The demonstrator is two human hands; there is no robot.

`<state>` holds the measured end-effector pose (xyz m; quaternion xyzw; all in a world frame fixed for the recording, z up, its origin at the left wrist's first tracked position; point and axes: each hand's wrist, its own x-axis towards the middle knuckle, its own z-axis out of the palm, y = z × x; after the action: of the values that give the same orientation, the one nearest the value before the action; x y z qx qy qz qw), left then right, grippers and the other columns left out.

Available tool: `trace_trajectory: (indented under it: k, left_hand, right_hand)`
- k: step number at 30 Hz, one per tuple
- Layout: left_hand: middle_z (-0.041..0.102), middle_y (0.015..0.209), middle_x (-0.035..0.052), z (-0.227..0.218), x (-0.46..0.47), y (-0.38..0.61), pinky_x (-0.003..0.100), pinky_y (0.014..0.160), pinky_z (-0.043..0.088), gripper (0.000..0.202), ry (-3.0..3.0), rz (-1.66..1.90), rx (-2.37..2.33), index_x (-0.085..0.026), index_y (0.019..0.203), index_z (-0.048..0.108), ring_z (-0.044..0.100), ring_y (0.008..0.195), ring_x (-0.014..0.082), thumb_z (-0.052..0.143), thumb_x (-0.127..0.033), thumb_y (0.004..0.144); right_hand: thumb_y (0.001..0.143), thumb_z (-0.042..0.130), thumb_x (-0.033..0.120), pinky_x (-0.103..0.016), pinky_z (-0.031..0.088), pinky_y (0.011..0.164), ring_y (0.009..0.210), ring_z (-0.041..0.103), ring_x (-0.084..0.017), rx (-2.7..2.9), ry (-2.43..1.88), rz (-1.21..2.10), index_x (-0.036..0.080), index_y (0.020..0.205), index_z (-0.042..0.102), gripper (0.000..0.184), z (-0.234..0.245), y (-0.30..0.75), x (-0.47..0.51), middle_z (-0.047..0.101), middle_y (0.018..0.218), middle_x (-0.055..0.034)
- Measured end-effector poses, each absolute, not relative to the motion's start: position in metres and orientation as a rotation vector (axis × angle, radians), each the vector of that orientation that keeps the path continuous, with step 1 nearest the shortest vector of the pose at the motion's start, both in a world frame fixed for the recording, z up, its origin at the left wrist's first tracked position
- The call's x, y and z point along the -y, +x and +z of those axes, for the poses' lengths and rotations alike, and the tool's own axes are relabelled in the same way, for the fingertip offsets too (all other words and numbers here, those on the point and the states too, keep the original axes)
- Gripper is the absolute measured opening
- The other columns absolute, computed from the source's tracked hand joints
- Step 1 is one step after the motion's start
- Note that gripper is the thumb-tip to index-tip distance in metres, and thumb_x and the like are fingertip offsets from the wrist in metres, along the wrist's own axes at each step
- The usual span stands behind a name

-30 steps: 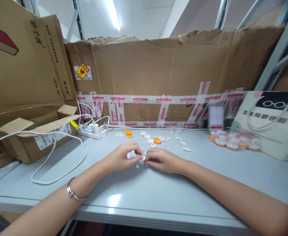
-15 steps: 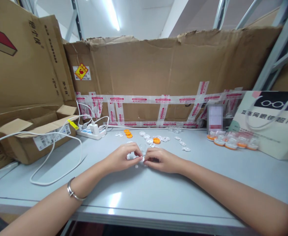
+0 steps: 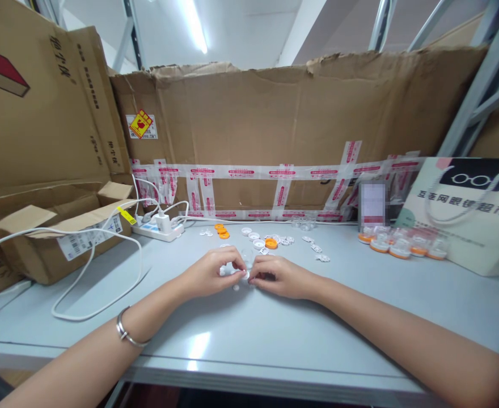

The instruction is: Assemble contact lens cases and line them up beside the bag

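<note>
Ok so I've got one small white round piece (image 3: 245, 275) pinched between both sets of fingertips, just off the table (image 3: 275, 340), about in the middle and a bit nearer the front edge than the back. My left hand (image 3: 209, 275) is curled, with thumb and forefinger closed on the piece's left side. My right hand (image 3: 281, 277) does the same from the right, knuckles low to the surface. Honestly it's too tiny to tell if it's one part or two being pushed together. A little white bit (image 3: 235, 287) lies on the table right under my fingers. Progress-wise I'd guess I'm somewhere in the middle. There's a row of clear cases with orange bottoms (image 3: 398, 246) lined up toward the right edge, just in front of the paper bag (image 3: 466, 226), and those look finished to me. Behind my hands, toward the back edge, there's a scatter of loose white caps (image 3: 258, 241) and a few orange caps (image 3: 221, 230), so it looks like plenty is left. Off at the back left sit the power strip (image 3: 158, 228), with its white cable (image 3: 100, 283) looping forward, and an open cardboard box (image 3: 49, 232) by the left edge.
</note>
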<state>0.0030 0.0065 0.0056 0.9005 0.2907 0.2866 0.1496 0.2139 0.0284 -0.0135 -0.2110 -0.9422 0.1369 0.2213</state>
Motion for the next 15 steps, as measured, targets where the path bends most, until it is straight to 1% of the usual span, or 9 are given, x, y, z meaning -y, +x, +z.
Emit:
trace_trajectory:
  k: [11,15]
  left_hand:
    - [0.06,0.081,0.0035,0.0038,-0.0074,0.0036,0.026,0.073,0.041,0.012,2.576,0.812,-0.822,-0.016,0.082,0.061,0.053,0.076,0.0135,0.051,-0.022,0.083]
    - [0.06,0.078,0.003,0.002,-0.0091,0.0039,0.025,0.073,0.041,0.012,2.585,0.781,-0.809,-0.016,0.082,0.061,0.053,0.076,0.0136,0.051,-0.023,0.083]
  right_hand:
    - [0.08,0.049,0.013,-0.023,0.044,0.065,0.07,0.053,-0.011,2.586,-0.566,0.411,0.015,0.088,0.063,0.016,-0.013,0.2143,-0.0283,0.057,0.078,-0.0033]
    - [0.077,0.054,0.017,-0.023,0.045,0.065,0.069,0.053,-0.011,2.584,-0.609,0.498,0.015,0.087,0.063,0.013,-0.0122,0.2152,-0.0278,0.057,0.079,-0.0028]
